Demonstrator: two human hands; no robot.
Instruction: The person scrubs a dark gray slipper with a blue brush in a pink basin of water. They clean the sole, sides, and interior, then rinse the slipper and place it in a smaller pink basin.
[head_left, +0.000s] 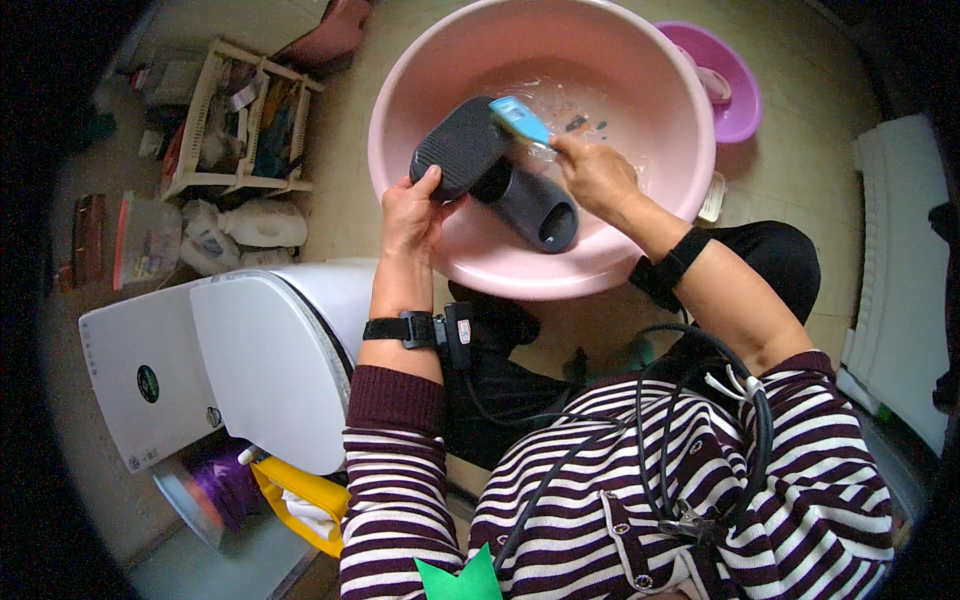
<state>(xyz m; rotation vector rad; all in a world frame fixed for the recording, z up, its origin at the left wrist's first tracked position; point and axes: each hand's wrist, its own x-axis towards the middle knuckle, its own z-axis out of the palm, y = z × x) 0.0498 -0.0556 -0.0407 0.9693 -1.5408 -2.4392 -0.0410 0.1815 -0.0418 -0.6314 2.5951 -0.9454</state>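
Note:
My left hand (412, 210) grips one end of a dark grey slipper (461, 146), with the thumb on its ribbed face. In my right hand (600, 176) is a blue-handled scrubbing brush (523, 120); its head lies over the far end of that slipper, and its bristles are mostly hidden. A second dark grey slipper (536, 206) rests in the near part of a large pink plastic basin (540, 277), partly behind the held one. What looks like shallow water covers the basin's floor.
A purple basin (742, 90) with a pink item stands at the upper right. Left of me is a white toilet (270, 367), its lid down. Beyond it are a white plastic bottle (266, 223) and a filled cream plastic rack (240, 180). A black cable (551, 415) crosses my lap.

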